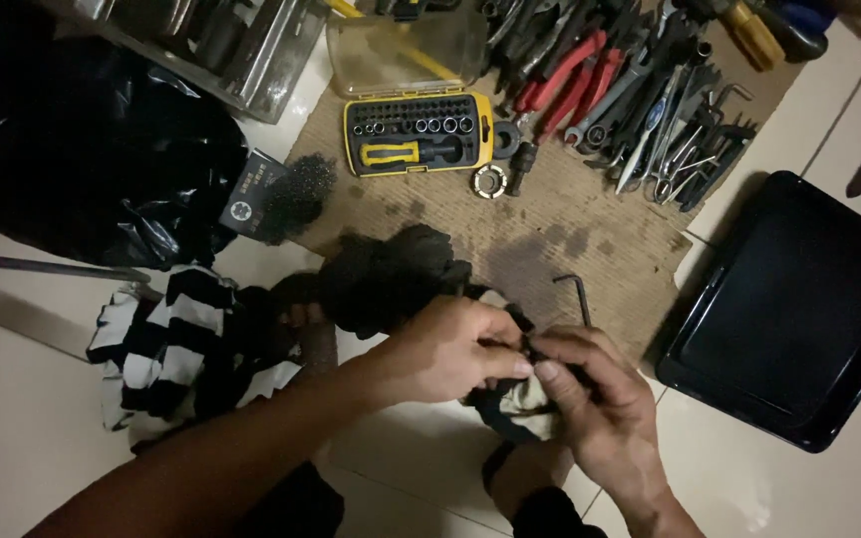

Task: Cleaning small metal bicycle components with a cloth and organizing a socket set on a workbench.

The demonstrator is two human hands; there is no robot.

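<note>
Small dark part (530, 351) sits pinched between left hand (450, 349) and right hand (595, 399) fingertips.

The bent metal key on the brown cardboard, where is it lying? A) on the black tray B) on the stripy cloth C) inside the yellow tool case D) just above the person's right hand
D: the bent hex key lies on the cardboard just above the right hand, apart from the yellow bit case and the black tray.

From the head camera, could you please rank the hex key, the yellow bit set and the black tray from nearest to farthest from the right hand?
From the right hand:
1. Hex key, just above it on the cardboard.
2. Black tray, off to its right.
3. Yellow bit set, far up and left.
</note>
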